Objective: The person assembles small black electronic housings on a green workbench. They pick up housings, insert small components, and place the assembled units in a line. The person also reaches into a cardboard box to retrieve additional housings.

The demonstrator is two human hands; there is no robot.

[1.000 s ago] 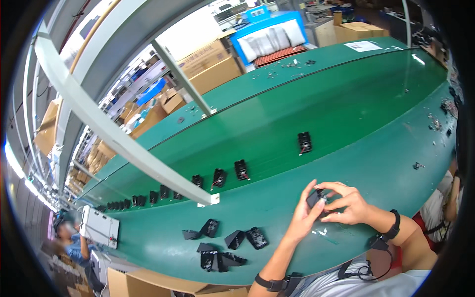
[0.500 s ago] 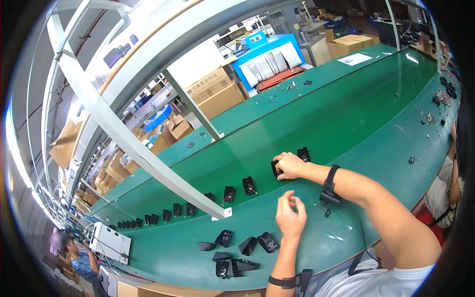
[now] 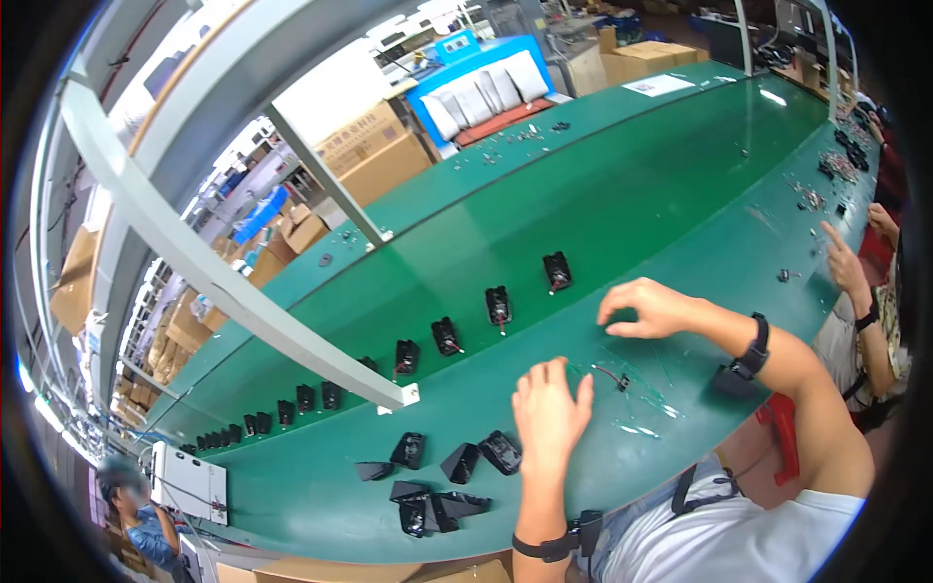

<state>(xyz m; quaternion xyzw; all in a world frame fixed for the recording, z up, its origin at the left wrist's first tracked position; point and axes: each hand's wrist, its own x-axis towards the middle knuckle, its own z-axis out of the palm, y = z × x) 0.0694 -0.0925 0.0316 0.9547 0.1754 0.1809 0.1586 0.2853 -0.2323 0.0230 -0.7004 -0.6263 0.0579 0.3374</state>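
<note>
My right hand point(image 3: 649, 309) is over the near edge of the green belt, its fingers curved and apart from the thumb, with nothing visible in it. Below and left of it, my left hand point(image 3: 550, 413) hovers over the green worktop with fingers stretched and thumb apart, also bare. Between and right of the hands lies a small black part with thin wires point(image 3: 623, 383), among clear strands. On the belt, an open black housing point(image 3: 555, 272) is nearest my right hand, and another black housing point(image 3: 498, 306) with a red wire follows it. Beside my left hand lies a loose black housing point(image 3: 501, 452).
More black housings point(image 3: 413, 510) lie on the near worktop, and a row of them runs left along the belt point(image 3: 671, 185). A slanted metal post point(image 3: 243, 262) crosses the left side. At the right, a co-worker's hand point(image 3: 847, 267) reaches over scattered small parts.
My right hand has let go of a housing on the belt and drawn back toward me. My left hand's fingers have spread. The view has shifted, and a co-worker's hands now show at the right.
</note>
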